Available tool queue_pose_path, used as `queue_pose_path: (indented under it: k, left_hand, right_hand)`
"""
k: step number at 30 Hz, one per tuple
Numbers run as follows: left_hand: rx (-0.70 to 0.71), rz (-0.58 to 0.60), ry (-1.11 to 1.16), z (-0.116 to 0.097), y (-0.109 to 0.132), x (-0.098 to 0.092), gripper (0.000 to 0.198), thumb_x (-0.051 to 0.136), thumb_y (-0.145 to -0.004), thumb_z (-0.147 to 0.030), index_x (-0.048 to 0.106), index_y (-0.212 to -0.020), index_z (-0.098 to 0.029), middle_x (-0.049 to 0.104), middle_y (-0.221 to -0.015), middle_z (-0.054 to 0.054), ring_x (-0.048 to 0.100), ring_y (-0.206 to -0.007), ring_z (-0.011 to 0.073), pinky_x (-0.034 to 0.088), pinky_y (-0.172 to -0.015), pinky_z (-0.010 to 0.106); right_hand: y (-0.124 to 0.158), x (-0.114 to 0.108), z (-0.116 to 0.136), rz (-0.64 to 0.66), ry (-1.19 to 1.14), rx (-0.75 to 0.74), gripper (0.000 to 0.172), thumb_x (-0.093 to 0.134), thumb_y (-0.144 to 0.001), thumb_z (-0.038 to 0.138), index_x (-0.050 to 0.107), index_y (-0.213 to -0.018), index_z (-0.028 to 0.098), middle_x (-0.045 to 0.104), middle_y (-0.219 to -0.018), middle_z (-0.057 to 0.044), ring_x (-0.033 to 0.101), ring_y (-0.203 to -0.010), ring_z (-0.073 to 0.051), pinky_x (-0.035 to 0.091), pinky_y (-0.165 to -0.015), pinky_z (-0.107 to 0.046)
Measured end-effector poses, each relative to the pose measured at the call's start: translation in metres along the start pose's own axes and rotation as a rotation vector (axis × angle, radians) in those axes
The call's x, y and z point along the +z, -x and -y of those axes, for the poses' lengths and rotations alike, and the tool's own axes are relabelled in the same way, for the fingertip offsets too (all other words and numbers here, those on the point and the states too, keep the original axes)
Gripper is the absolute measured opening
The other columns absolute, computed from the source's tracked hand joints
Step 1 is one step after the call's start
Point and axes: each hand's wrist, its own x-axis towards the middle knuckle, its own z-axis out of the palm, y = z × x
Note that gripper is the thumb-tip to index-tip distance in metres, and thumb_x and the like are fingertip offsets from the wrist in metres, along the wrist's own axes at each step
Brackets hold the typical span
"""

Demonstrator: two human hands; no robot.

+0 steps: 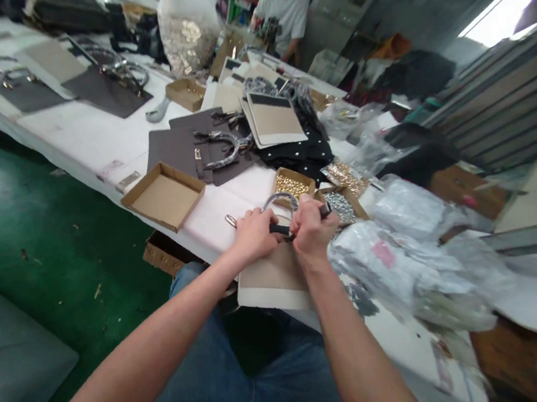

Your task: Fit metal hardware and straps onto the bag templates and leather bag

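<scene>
A beige bag panel (272, 283) lies at the table's near edge, in front of my body. A curved handle in clear wrap (278, 196) arches up beyond my hands. My left hand (256, 234) presses on the panel's far part, fingers bent and close together at the handle's foot. My right hand (314, 224) is closed in a fist around a black-handled tool (325, 209); its kind is hidden by the fingers. A dark strip (279, 228) shows between the hands. A silver metal loop (230, 220) sticks out left of my left hand.
Just beyond are boxes of gold studs (291, 185) and silver studs (339, 206). An empty cardboard box (164, 198) sits left, near dark bag panels (167, 148). Plastic-wrapped bundles (389, 257) crowd the right. Another person (290, 10) is at the far end.
</scene>
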Motion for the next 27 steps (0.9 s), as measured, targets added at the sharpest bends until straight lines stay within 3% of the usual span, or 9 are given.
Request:
queue_pose_path:
  k: [4,8,14,21,27]
  left_hand:
    - [0.002,0.132,0.168,0.001,-0.011,-0.015,0.028,0.074,-0.1,-0.026,0.084,-0.126,-0.025,0.083,-0.136,0.009,0.075,-0.129,0.0304,0.057,-0.117,0.041]
    - [0.016,0.132,0.248,0.002,-0.016,-0.02,0.033,0.07,-0.097,-0.014,0.088,-0.123,-0.024,0.087,-0.133,0.006,0.078,-0.126,0.0283,0.059,-0.115,0.036]
    - [0.008,0.158,0.301,0.006,-0.022,-0.016,0.034,0.074,-0.094,-0.015,0.09,-0.123,-0.021,0.089,-0.121,0.005,0.081,-0.115,0.0285,0.063,-0.107,0.037]
    - [0.049,0.049,0.346,0.017,-0.016,-0.015,0.033,0.079,-0.092,-0.014,0.09,-0.122,-0.018,0.089,-0.122,0.009,0.082,-0.115,0.0289,0.062,-0.109,0.038]
    - [0.078,0.002,0.237,0.005,-0.015,-0.017,0.032,0.081,-0.09,-0.013,0.091,-0.12,-0.017,0.088,-0.124,0.012,0.08,-0.118,0.0314,0.06,-0.112,0.042]
  right_hand:
    - [-0.028,-0.015,0.022,0.025,-0.211,0.192,0.069,0.082,-0.094,0.063,0.033,-0.062,0.028,0.029,-0.047,0.013,0.023,-0.037,-0.006,0.022,-0.032,-0.023]
    - [-0.046,-0.034,0.042,-0.038,-0.325,0.074,0.068,0.084,-0.095,0.06,0.035,-0.061,0.027,0.029,-0.046,0.013,0.022,-0.037,-0.006,0.019,-0.033,-0.023]
    - [-0.026,-0.032,0.041,0.03,-0.196,-0.016,0.06,0.083,-0.1,0.055,0.046,-0.061,0.027,0.038,-0.05,0.009,0.033,-0.04,-0.008,0.028,-0.037,-0.026]
    - [-0.01,-0.028,0.02,0.067,-0.041,-0.052,0.059,0.077,-0.104,0.058,0.048,-0.062,0.028,0.044,-0.049,0.005,0.039,-0.043,-0.011,0.037,-0.041,-0.029]
    - [-0.006,-0.028,0.023,0.075,-0.027,-0.012,0.06,0.078,-0.099,0.063,0.046,-0.061,0.029,0.045,-0.049,0.005,0.042,-0.044,-0.012,0.04,-0.042,-0.029]
